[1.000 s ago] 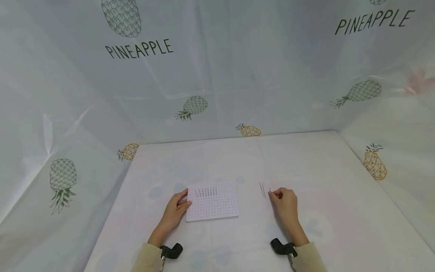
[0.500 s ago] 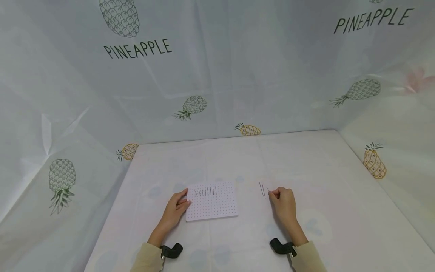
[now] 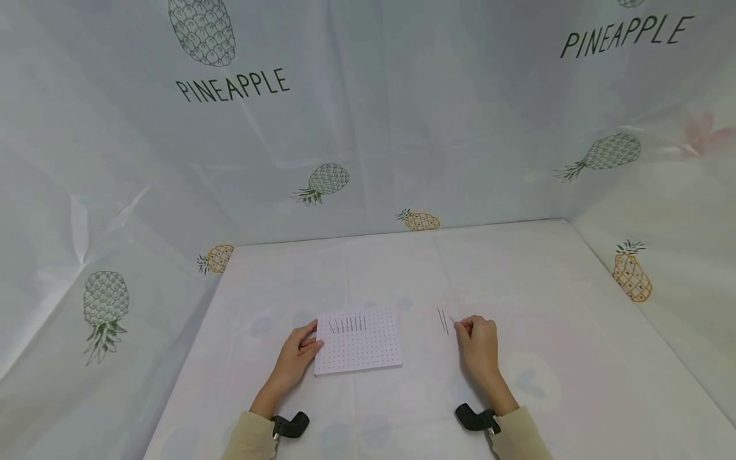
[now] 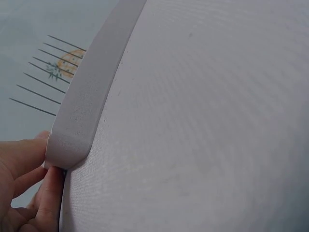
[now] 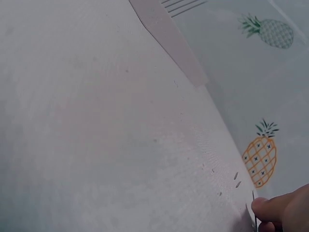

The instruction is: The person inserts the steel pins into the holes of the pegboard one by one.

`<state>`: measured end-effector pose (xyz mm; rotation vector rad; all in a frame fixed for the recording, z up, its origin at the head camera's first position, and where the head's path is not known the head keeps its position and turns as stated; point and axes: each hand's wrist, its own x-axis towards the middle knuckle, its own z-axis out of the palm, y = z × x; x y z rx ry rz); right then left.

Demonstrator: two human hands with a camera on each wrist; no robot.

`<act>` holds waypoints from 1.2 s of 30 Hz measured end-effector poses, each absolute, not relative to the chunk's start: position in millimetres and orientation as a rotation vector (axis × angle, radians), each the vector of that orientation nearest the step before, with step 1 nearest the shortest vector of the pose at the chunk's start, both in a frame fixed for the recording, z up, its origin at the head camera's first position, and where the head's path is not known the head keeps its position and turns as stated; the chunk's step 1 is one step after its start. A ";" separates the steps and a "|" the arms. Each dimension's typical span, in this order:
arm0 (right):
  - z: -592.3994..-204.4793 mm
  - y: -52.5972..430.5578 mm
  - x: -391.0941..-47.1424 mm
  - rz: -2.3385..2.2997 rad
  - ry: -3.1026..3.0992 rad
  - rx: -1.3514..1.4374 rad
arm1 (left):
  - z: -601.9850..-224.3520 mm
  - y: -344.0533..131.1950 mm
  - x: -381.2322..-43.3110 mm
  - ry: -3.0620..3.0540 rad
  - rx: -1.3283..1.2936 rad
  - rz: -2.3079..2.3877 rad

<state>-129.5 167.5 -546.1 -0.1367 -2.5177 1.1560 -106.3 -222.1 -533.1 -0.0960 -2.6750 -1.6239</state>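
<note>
A white board with a grid of small holes [image 3: 362, 351] lies on the table. My left hand [image 3: 292, 356] grips its left edge. Several thin dark needles [image 4: 44, 82] stand in a row in its holes; in the head view the leftmost leans differently from the others. To the board's right, my right hand [image 3: 482, 345] pinches a thin needle [image 5: 255, 212] between thumb and fingertips, just above the table. Two more needles [image 3: 443, 321] lie side by side on the cloth, left of that hand.
A white cloth [image 3: 391, 268] covers the table. A pale curtain with pineapple prints [image 3: 368, 128] rises behind and at both sides. Each wrist bears a black camera mount [image 3: 476, 418].
The needle in my right hand has tipped over to the left, from near upright in the head view. The right hand has shifted slightly. My left hand and the board stay put.
</note>
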 end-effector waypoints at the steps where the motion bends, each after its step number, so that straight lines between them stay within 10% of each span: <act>1: -546.2 167.2 -129.6 1.166 -2.502 -0.141 | -532.8 -221.8 -106.1 -2.672 -0.096 -1.630; 36: -536.9 173.9 -131.0 1.403 -2.448 -0.033 | -532.6 -222.5 -104.4 -2.702 -0.071 -1.597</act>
